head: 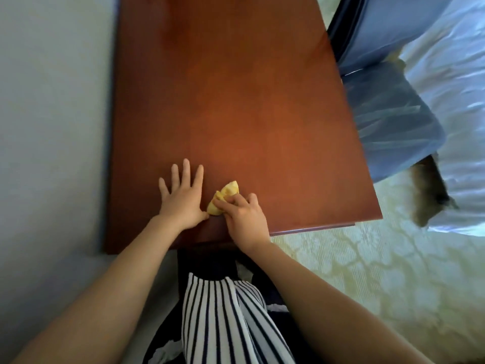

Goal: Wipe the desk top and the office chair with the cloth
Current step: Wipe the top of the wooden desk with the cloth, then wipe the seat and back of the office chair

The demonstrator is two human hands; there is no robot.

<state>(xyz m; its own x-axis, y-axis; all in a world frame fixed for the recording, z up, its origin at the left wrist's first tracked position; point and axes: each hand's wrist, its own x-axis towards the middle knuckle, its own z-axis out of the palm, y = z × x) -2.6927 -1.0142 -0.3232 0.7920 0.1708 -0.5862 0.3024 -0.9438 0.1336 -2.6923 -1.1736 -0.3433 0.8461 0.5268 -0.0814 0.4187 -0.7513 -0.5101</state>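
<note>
A reddish-brown wooden desk top [236, 101] fills the middle of the view. My right hand [245, 219] is shut on a bunched yellow cloth [223, 197] and presses it onto the desk near the front edge. Just left of the cloth, my left hand [182, 197] lies flat on the wood with fingers spread, its thumb tip close to the cloth. A blue upholstered chair [388, 101] stands at the desk's right side, its seat partly tucked beside the edge.
A pale wall [52, 127] runs along the desk's left side. A white bed cover [451, 82] lies at the right behind the chair. Patterned pale-green carpet [354, 271] covers the floor at the lower right. My striped clothing [223, 319] is below the desk's front edge.
</note>
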